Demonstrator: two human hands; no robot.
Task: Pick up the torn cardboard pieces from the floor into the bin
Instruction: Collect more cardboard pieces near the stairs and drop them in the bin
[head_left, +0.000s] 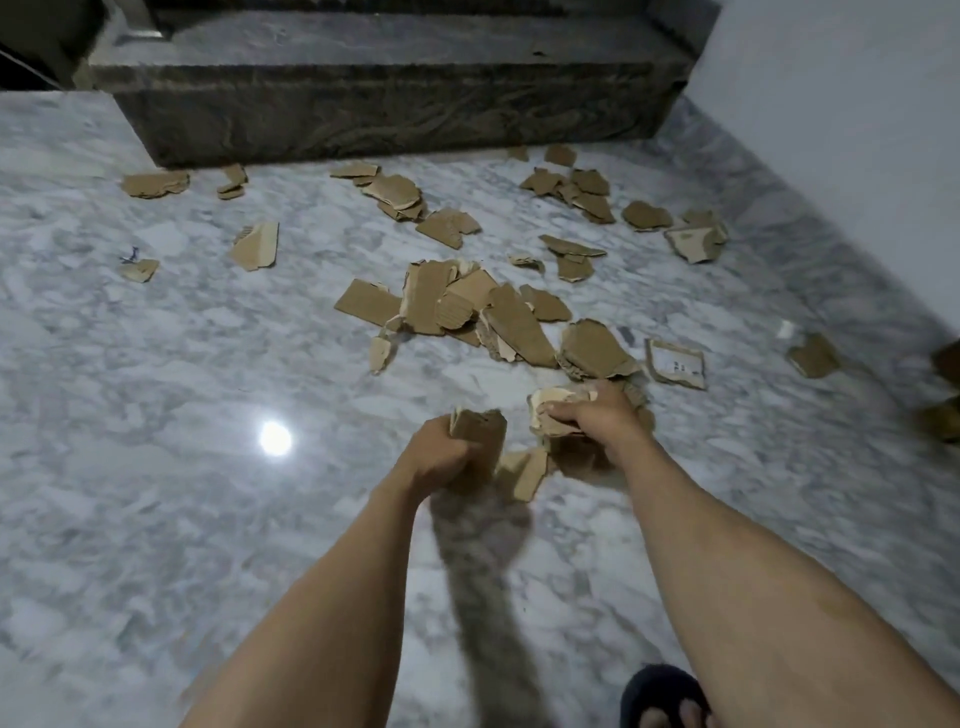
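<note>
Torn brown cardboard pieces lie scattered over the marble floor (156, 519), with the thickest pile (467, 306) in the middle. My left hand (441, 457) is closed around a small stack of cardboard pieces (480, 426) held just above the floor. To its right, my right hand (597, 415) grips another bundle of cardboard pieces (553, 410). A loose piece (527, 470) lies on the floor between the two hands. More pieces sit along the stone step and toward the right wall. No bin is in view.
A dark stone step (389, 109) runs across the back. A pale wall (841, 130) closes the right side. My foot in a dark slipper (660, 696) shows at the bottom right. A lamp's reflection (275, 438) glares on the floor at left.
</note>
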